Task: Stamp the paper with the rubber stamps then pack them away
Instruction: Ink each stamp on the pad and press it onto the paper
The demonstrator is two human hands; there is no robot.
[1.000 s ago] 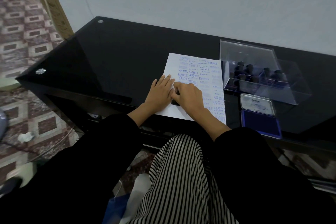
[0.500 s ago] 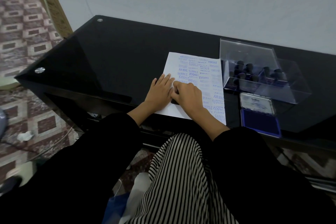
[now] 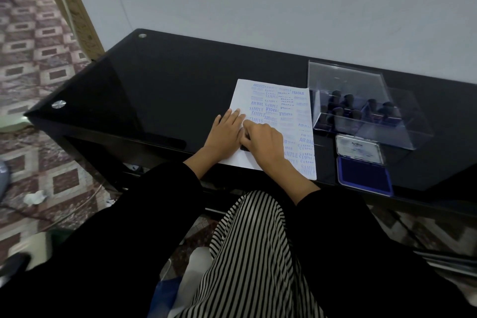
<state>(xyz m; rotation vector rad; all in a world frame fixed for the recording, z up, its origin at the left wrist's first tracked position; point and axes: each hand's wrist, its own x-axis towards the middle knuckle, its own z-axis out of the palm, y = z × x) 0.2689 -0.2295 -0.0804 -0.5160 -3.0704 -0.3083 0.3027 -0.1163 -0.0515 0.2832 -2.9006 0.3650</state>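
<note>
We press a stamp (image 3: 244,147) into the paper (image 3: 277,121) with our right hand (image 3: 263,142) — fingers curled down over it, so only a dark sliver shows at the hand's near-left edge. Our left hand (image 3: 227,131) lies flat and open on the paper's left margin, touching the right hand and gripping nothing, just pinning the sheet. The paper is our landmark: blue prints crowd its far and right parts, and the stamp sits on its barer near-left part. Right of the paper stands the clear box (image 3: 361,111) with the other stamps (image 3: 343,103) upright inside; nearer us, also to the paper's right, lies the open ink pad (image 3: 364,178). We judge the next move runs rightward — the right hand is nearer both pad and box. The stamp's long axis is hidden.
</note>
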